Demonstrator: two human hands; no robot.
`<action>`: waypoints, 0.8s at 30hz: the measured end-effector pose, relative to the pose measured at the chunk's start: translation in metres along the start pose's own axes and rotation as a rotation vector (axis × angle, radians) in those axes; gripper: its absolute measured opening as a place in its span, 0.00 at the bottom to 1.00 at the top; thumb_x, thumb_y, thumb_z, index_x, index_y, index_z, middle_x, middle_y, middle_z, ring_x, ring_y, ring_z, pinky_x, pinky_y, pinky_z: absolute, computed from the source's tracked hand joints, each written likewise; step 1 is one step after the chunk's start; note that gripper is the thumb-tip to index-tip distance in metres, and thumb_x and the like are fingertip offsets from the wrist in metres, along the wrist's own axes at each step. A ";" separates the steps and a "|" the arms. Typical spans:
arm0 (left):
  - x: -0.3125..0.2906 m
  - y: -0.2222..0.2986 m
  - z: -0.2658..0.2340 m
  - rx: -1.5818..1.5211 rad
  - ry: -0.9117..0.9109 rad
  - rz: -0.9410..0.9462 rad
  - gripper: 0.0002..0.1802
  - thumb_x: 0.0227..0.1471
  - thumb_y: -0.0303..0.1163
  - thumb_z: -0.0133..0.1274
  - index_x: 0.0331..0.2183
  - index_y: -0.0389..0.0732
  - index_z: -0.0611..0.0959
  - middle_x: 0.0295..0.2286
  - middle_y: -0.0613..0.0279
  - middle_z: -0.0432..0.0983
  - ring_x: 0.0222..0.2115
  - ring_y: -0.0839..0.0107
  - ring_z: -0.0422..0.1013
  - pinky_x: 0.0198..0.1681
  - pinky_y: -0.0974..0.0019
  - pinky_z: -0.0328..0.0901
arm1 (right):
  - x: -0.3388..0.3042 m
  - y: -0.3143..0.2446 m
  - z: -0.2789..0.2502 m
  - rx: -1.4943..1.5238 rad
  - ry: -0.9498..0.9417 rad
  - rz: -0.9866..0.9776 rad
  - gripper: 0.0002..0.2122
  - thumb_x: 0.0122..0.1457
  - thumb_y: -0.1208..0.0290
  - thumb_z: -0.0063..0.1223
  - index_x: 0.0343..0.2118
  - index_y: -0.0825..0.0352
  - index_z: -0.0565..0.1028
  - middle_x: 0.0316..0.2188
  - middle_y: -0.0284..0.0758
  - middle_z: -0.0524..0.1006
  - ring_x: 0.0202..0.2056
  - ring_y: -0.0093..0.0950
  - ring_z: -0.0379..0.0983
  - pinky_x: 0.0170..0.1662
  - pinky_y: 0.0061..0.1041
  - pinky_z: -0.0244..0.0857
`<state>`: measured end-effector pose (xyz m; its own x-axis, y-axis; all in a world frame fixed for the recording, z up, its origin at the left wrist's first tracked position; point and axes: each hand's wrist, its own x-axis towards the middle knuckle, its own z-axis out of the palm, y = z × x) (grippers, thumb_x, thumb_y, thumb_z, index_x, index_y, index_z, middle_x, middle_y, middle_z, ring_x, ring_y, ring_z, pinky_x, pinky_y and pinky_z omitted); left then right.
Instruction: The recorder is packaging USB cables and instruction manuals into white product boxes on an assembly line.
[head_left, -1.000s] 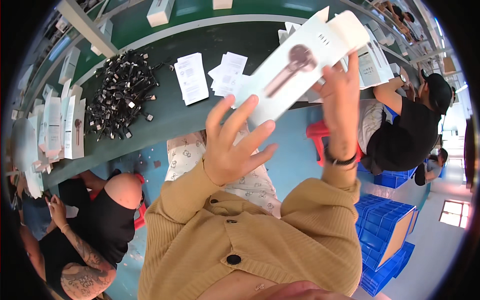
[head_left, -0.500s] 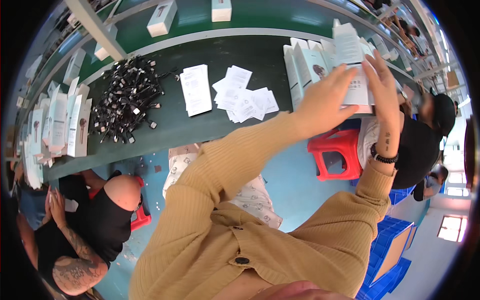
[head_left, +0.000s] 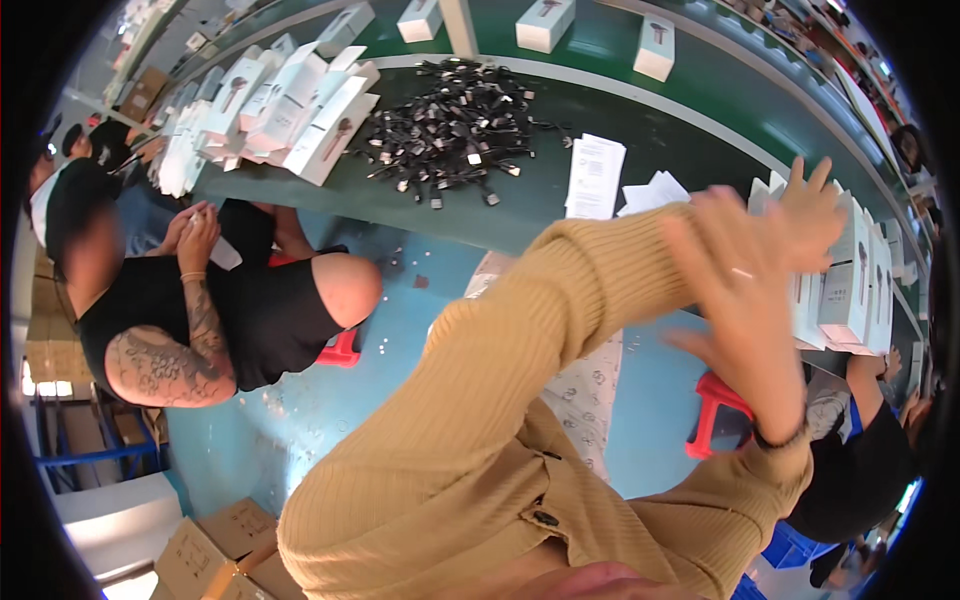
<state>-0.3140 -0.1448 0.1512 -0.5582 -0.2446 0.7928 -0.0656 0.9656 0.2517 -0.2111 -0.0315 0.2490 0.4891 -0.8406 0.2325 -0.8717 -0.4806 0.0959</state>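
My left hand (head_left: pixel 812 218) reaches across to the right with its fingers spread, in front of a row of upright white boxes (head_left: pixel 848 290). Nothing shows in it. Crossing before it is my right hand (head_left: pixel 742 300), smeared by motion, its thumb and fingers stretched out and no object visible in them. It hides part of the left hand and wrist. Left of the hands, on the dark green table (head_left: pixel 420 215), lie a stack of printed paper sheets (head_left: pixel 596 178) and some loose sheets (head_left: pixel 655 192), partly covered by my left sleeve.
A heap of black cables (head_left: pixel 450 130) lies mid-table, with piled white boxes (head_left: pixel 290 110) to its left. More boxes (head_left: pixel 655 48) stand on the green strip behind. A seated person (head_left: pixel 210 310) is at the left, another (head_left: pixel 860 450) at the right, near a red stool (head_left: pixel 718 412).
The view has swung left, so the table things appear further right. The white box between my hands is no longer there; my hands have parted from it and now cross.
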 end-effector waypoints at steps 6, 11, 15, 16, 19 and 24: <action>-0.008 -0.107 -0.049 0.043 0.110 -0.092 0.28 0.36 0.48 0.59 0.41 0.46 0.80 0.46 0.50 0.68 0.54 0.46 0.55 0.53 0.42 0.54 | 0.075 -0.094 0.080 0.475 0.712 -0.392 0.13 0.38 0.73 0.53 0.32 0.67 0.74 0.31 0.38 0.71 0.35 0.35 0.71 0.43 0.38 0.68; -0.026 -0.184 -0.124 -0.201 0.496 -0.370 0.24 0.33 0.39 0.60 0.36 0.38 0.80 0.37 0.47 0.75 0.42 0.54 0.69 0.47 0.56 0.64 | 0.079 -0.185 0.069 0.868 0.805 -0.600 0.15 0.43 0.73 0.50 0.38 0.67 0.74 0.34 0.37 0.72 0.40 0.32 0.70 0.47 0.37 0.66; -0.084 -0.178 -0.232 -0.907 0.363 -0.790 0.23 0.51 0.27 0.55 0.49 0.38 0.71 0.36 0.59 0.76 0.36 0.76 0.72 0.38 0.75 0.65 | 0.086 -0.129 0.087 0.755 0.501 -0.536 0.16 0.48 0.66 0.57 0.41 0.62 0.76 0.40 0.37 0.75 0.47 0.36 0.69 0.50 0.40 0.63; -0.108 -0.159 -0.273 -0.788 0.342 -0.790 0.24 0.53 0.33 0.55 0.51 0.39 0.70 0.36 0.60 0.76 0.37 0.74 0.72 0.39 0.74 0.66 | 0.087 -0.104 0.105 0.758 0.421 -0.423 0.16 0.46 0.65 0.59 0.40 0.63 0.76 0.39 0.36 0.76 0.44 0.36 0.70 0.47 0.39 0.64; -0.179 -0.131 -0.368 -0.227 0.271 -0.764 0.27 0.44 0.36 0.63 0.44 0.33 0.75 0.34 0.54 0.78 0.38 0.69 0.74 0.41 0.62 0.68 | 0.109 -0.038 0.151 0.520 0.373 0.091 0.11 0.48 0.66 0.57 0.33 0.66 0.77 0.30 0.39 0.77 0.35 0.38 0.73 0.39 0.36 0.66; -0.280 -0.184 -0.434 0.943 0.012 -0.843 0.36 0.39 0.49 0.62 0.48 0.39 0.73 0.44 0.47 0.71 0.45 0.52 0.69 0.46 0.55 0.64 | 0.146 0.041 0.221 0.115 0.172 0.405 0.15 0.49 0.60 0.59 0.35 0.66 0.77 0.30 0.39 0.74 0.35 0.37 0.73 0.33 0.36 0.69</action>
<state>0.2136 -0.2926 0.1235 -0.0487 -0.8089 0.5859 -0.9615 0.1969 0.1919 -0.1686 -0.2294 0.0726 0.0888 -0.9176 0.3875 -0.9778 -0.1544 -0.1416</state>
